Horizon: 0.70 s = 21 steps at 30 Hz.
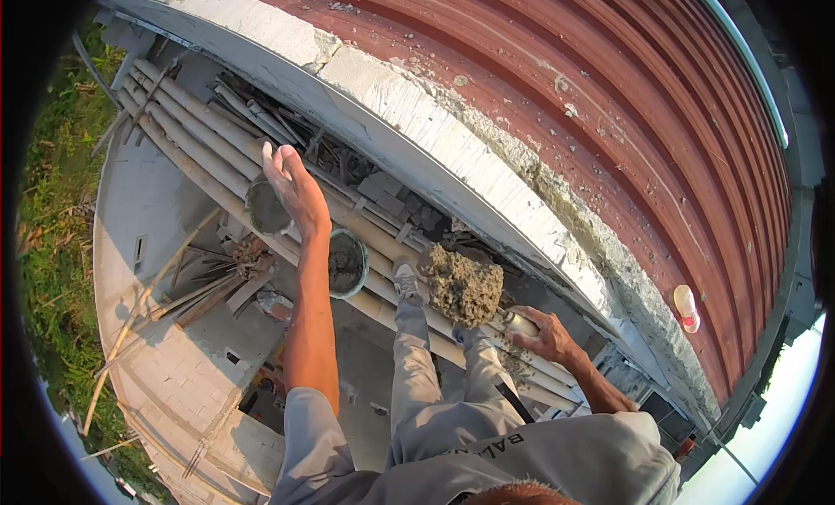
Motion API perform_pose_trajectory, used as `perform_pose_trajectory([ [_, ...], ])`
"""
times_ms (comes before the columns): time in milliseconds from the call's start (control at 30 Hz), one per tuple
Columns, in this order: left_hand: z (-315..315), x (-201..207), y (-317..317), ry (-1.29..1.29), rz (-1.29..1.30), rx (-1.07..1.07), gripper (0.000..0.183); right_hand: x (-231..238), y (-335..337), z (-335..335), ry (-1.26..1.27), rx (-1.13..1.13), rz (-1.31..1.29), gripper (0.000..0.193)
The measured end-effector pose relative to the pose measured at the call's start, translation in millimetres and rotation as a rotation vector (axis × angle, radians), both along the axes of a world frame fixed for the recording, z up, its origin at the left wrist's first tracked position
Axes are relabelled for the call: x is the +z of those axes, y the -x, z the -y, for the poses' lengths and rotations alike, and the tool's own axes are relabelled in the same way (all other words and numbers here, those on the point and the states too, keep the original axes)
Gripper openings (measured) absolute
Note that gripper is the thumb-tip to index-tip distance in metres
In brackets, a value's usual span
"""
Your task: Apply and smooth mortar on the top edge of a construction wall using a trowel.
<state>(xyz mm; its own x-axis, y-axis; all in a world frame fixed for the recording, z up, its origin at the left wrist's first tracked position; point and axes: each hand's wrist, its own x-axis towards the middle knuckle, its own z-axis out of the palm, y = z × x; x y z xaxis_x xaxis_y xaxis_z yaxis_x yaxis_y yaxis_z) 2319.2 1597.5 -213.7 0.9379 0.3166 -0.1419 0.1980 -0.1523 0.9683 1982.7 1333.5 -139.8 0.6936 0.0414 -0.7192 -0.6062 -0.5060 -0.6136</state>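
My right hand [544, 338] is closed around the pale, rounded handle [520, 322] of a trowel. A thick, lumpy heap of wet grey mortar [465, 287] covers its blade, which I cannot see. My left hand [298, 190] is raised with its fingers stretched out and holds nothing. From this view it partly overlaps a bucket [263, 211] with grey contents. Beside my left forearm, a second bucket [346, 266] holds grey mortar. To the right of the trowel runs the pale wall top [417, 113], with rough mortar [557, 192] along its roof side.
A red corrugated metal roof [609, 96] lies beyond the wall. On it stands a small white-and-red container [686, 308]. My feet are on long scaffold poles [187, 122], high above the ground. Loose poles and rubble [391, 196] lie below; greenery [61, 235] is at the left.
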Motion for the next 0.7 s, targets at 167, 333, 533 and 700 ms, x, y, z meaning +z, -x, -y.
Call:
perform_pose_trajectory([
  [167, 113.8, 55.3, -111.3, -0.321, -0.122, 0.027, 0.084, 82.3, 18.3, 35.4, 0.080, -0.239, 0.022, 0.057],
  [333, 143.0, -0.3, -108.5, -0.969, -0.118, -0.100, 0.067, 109.3, 11.1, 82.1, 0.064, -0.419, -0.031, 0.056],
  [533, 160.3, -0.5, -96.7, -1.003, -0.014, -0.049, 0.049, 71.2, -50.8, 129.8, 0.094, -0.396, 0.025, 0.054],
  [700, 141.8, -10.5, -99.9, -1.064, 0.130, -0.050, 0.044, 16.0, -160.6, 141.3, -0.036, -0.284, -0.055, 0.057],
])
